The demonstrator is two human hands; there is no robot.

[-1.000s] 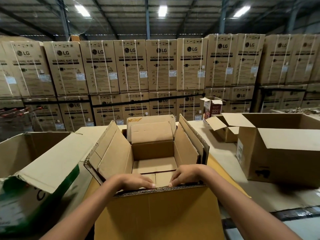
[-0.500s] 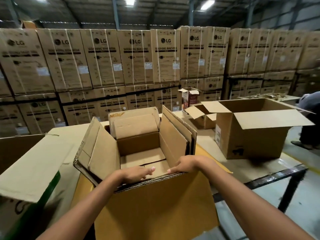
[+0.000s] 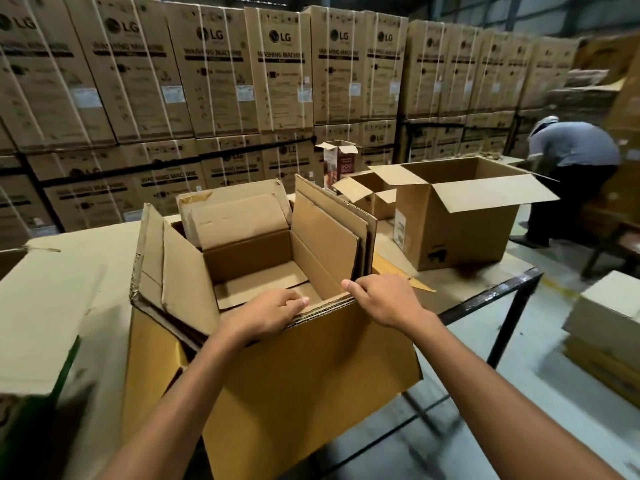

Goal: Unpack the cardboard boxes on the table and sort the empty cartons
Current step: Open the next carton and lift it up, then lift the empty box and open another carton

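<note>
1. Head view has swung to the right over the last second, but the open carton [image 3: 311, 375] still sits at the near edge of the table [image 3: 460, 285]. The left hand [image 3: 273, 315] and right hand [image 3: 382, 301] keep their places on its near rim.
2. Left hand lies over the rim with its fingers hooked inside. The right hand pinches the same rim by the right corner. They are close together but not touching.
3. Inside the carton I see only a loose cardboard liner [image 3: 256, 289] on the bottom and flat sheets [image 3: 325, 237] standing against the right wall. I judge the carton to be unpacked, with sorting the likely next step.
4. At far left, a green-printed box [image 3: 41, 306] lies just beside the carton's left flap and could snag a leftward move. Stacked washing-machine boxes [image 3: 214, 74] fill the background.
5. Further right on the table stand a small printed carton [image 3: 341, 168], a small open box [image 3: 372, 202] and a large open box [image 3: 460, 230], all apart from the held carton.
6. The turn has brought a person [image 3: 571, 147], bent over beyond the table, into view at far right, along with a stack of cartons [image 3: 609, 323] on the floor. Carrying the carton that way would mean clearing the table's corner.
</note>
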